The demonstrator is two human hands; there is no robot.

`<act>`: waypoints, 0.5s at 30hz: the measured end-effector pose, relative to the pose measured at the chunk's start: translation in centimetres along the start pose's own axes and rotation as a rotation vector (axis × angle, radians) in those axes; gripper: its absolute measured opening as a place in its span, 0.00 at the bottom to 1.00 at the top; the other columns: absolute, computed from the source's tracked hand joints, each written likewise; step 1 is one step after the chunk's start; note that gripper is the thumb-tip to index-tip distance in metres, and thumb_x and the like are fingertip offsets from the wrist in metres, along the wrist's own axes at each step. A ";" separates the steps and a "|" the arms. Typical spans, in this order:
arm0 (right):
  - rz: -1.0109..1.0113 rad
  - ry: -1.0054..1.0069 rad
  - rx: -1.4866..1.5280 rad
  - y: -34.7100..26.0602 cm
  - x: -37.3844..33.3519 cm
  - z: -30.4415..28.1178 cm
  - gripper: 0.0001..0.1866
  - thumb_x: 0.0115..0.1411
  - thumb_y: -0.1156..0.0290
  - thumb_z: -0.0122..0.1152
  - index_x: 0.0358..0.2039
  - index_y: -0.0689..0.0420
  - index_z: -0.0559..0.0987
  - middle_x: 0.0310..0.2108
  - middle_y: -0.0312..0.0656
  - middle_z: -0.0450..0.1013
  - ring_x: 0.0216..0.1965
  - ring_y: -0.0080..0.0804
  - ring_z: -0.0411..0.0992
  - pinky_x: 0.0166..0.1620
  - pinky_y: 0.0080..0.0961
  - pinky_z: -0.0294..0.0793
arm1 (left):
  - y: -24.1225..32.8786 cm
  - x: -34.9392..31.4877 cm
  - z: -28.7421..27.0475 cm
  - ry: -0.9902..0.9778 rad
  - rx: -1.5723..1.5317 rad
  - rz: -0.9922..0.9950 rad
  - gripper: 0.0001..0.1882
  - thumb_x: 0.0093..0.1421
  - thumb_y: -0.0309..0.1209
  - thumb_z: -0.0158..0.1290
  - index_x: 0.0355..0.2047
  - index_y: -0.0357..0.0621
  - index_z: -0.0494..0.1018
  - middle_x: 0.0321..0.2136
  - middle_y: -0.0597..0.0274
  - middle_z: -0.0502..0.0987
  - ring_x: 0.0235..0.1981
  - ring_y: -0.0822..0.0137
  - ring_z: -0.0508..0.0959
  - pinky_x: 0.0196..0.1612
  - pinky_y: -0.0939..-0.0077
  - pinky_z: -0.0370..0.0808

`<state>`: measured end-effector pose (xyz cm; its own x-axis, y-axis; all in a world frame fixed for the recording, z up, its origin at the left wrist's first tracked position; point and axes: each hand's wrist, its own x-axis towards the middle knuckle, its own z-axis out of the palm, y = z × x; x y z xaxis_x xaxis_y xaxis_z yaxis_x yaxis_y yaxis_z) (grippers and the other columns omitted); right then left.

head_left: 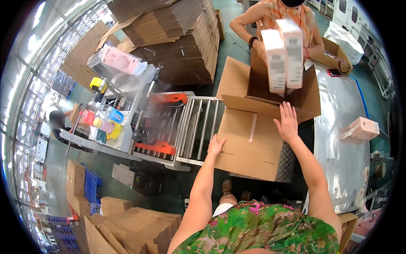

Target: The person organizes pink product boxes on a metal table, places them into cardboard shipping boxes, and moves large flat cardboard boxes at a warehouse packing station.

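Note:
A brown cardboard carton (247,146) with a short strip of clear tape lies in front of me. My left hand (216,145) grips its left edge. Just beyond stands an open cardboard box (264,86), flaps spread outward. Against its near flap rests my right hand (288,122), fingers stretched out and holding nothing. Across from me, a person (249,19) in an orange patterned top holds two white-and-pink product boxes (294,55), blurred by motion, over the open box. Where their lower ends meet its inside is hard to see.
To the left runs a roller conveyor (202,127) with an orange-railed taping machine (158,146). A metal table (342,169) at right carries a pink box (363,128). Stacked flat cardboard (177,55) stands at the back; more cardboard (144,224) lies at lower left.

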<state>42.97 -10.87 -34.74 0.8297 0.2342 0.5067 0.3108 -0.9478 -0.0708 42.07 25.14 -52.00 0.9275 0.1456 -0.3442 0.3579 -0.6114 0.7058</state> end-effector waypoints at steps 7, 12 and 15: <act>-0.135 -0.195 0.219 -1.0 -11.2 4.9 0.10 0.52 0.70 0.60 0.33 0.60 0.73 0.42 0.46 0.71 0.51 0.46 0.64 0.56 0.41 0.59 | 2.1 -0.4 0.1 -0.048 -0.105 0.049 0.48 0.57 0.57 0.48 0.65 0.38 0.43 0.59 0.36 0.58 0.61 0.45 0.59 0.61 0.61 0.58; 0.317 -0.029 0.294 -2.7 -10.2 8.6 0.10 0.53 0.67 0.59 0.31 0.57 0.72 0.49 0.51 0.66 0.52 0.46 0.62 0.55 0.42 0.58 | 1.0 4.9 0.7 -0.057 -0.281 -0.031 0.46 0.59 0.59 0.44 0.66 0.41 0.42 0.61 0.41 0.58 0.61 0.46 0.60 0.60 0.60 0.60; 0.510 0.072 0.239 -2.0 -11.9 11.6 0.20 0.57 0.62 0.58 0.48 0.55 0.69 0.55 0.54 0.61 0.57 0.49 0.58 0.57 0.42 0.57 | 2.8 5.6 1.0 -0.028 -0.112 0.088 0.41 0.60 0.57 0.44 0.65 0.46 0.48 0.59 0.47 0.62 0.59 0.49 0.63 0.58 0.59 0.63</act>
<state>37.85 -9.30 -50.59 0.8713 -0.2634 0.4140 -0.0178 -0.8601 -0.5098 48.13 23.49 -52.60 0.9532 0.0726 -0.2935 0.2862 -0.5302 0.7981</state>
